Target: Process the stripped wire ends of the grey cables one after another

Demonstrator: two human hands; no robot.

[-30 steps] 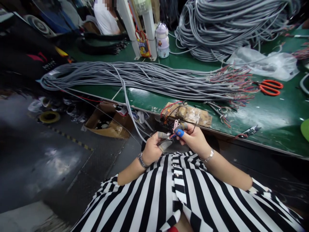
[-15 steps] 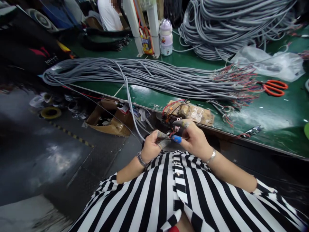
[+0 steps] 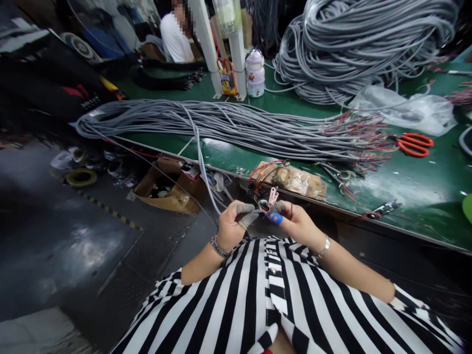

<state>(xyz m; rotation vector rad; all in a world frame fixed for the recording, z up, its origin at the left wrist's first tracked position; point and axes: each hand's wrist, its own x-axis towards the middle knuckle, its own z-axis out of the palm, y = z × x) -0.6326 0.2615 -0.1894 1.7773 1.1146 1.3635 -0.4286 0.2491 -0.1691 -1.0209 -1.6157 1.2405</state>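
My left hand [image 3: 235, 223] is closed on the end of a grey cable [image 3: 205, 178], which rises from there to the bench. Grey finger covers sit on its thumb and finger. Facing it, my right hand [image 3: 295, 221] pinches the thin coloured wires [image 3: 264, 211] that come out of the cable's end; one of its fingertips wears a blue cover. Just above the fingertips is a small pink clip-like piece [image 3: 273, 195], by the bench edge. Behind it lies a taped cardboard block [image 3: 295, 181] with red and black wires.
A long bundle of grey cables [image 3: 236, 123] with stripped ends crosses the green bench [image 3: 413, 196]. Orange-handled scissors [image 3: 415, 144], small dark snips [image 3: 385, 209], a clear plastic bag [image 3: 409, 109], a bottle [image 3: 255, 73] and a big cable coil [image 3: 361, 44] are there. A cardboard box [image 3: 169, 189] stands below; a person [image 3: 176, 37] sits beyond.
My right thumb and finger have come together on the wires at the cable's end. The pink piece now shows more clearly. The view has shifted slightly, so the bench appears lower.
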